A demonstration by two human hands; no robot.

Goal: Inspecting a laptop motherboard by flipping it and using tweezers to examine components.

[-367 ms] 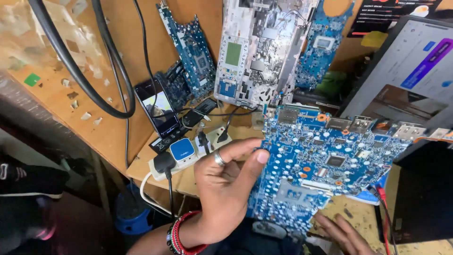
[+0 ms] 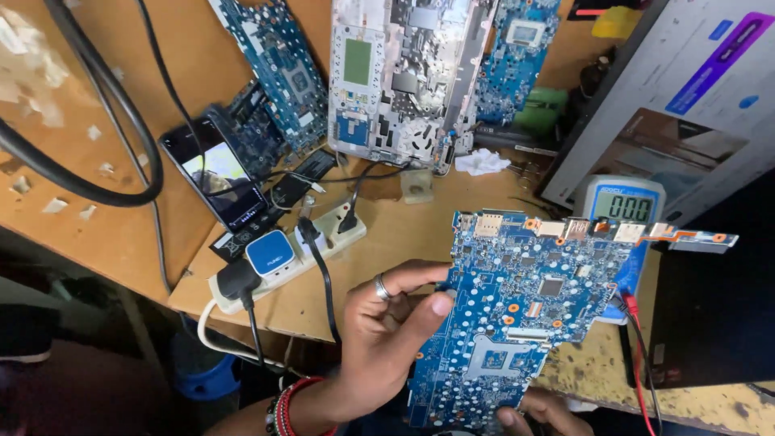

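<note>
The left hand holds a big blue board up over the desk. Its thumb presses flat on the board's left edge, and its fingers curl behind that edge, so this hand is closed on the board. A ring sits on one finger, and red bands wrap the wrist.

The right hand shows only a little, at the bottom edge of the board. Its fingers touch the board from below. I cannot tell if it grips or just props the board up.

Behind the board, at its top right, is a blue meter with a grey screen. A red wire hangs down just to the right of the board. To the left of the board lies a white power strip with plugs in it, and farther left a phone.

The board is held only by its edges, so it could slip and hit the desk. It could also bump the meter or catch the red wire, since both are very close. The thumb could smudge the tiny parts.
</note>
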